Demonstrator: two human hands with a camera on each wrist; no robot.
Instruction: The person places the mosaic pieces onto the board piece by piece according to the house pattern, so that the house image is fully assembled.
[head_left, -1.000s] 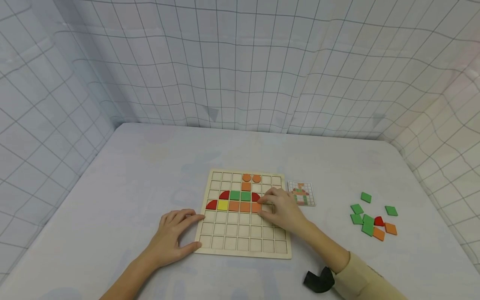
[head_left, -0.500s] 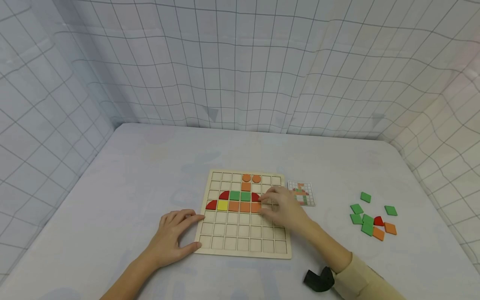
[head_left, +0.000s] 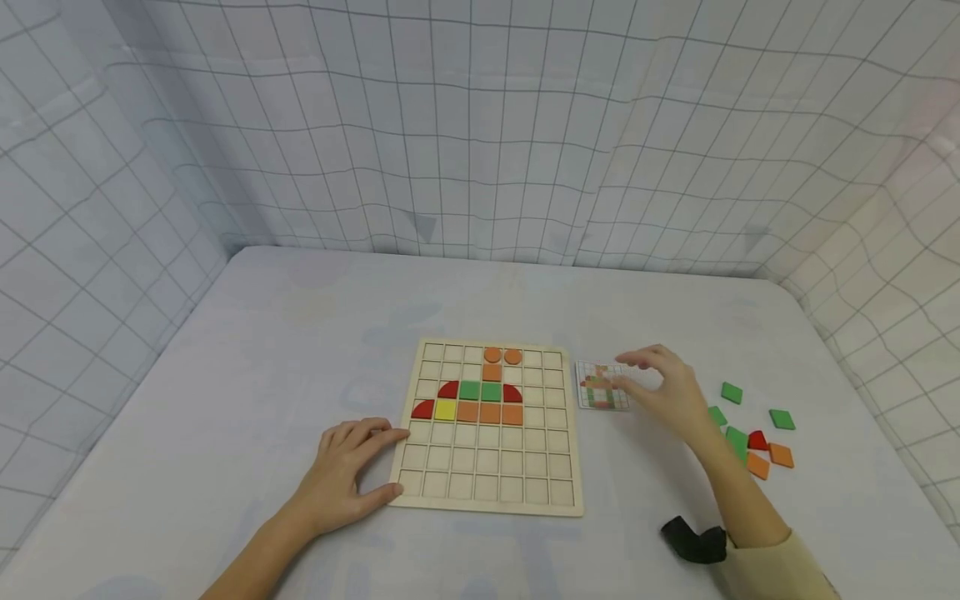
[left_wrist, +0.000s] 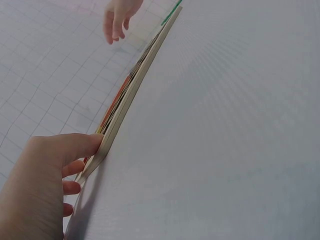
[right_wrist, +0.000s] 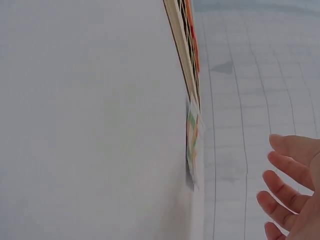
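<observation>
Loose tiles [head_left: 738, 442] lie on the pale tabletop [head_left: 300, 333] toward 3 and 4 o'clock of the right hand [head_left: 670, 393] in the head view, which seems the relation that counts most: this hand is clearly the nearer of the two, and its forearm crosses the scatter's edge. Its thumb and fingers stand apart with nothing visible between them, tips toward 9 o'clock over the edge of the glossy-looking picture card [head_left: 598, 396]. The tiles are flat and smooth-looking: green and orange four-sided ones, turned at various angles, and a red one with a curved side. At 9 o'clock of the card, just beside it, lies the grid board [head_left: 487, 461], roughly square, so without a marked long axis; it looks like pale wood, its thin raised ribs framing square cells, some filled with orange discs, red quarter-rounds and flat squares. The left hand [head_left: 335, 477], thumb and forefinger spread, touches its 9 o'clock edge. From the left wrist, the board appears edge-on, slanting from 7 to 1 o'clock, the thumb on its rim; the right hand hangs clear of it toward 11 o'clock. From the right wrist, the fingers spread loosely at 4 o'clock, apart from the card; no loose tiles show.
</observation>
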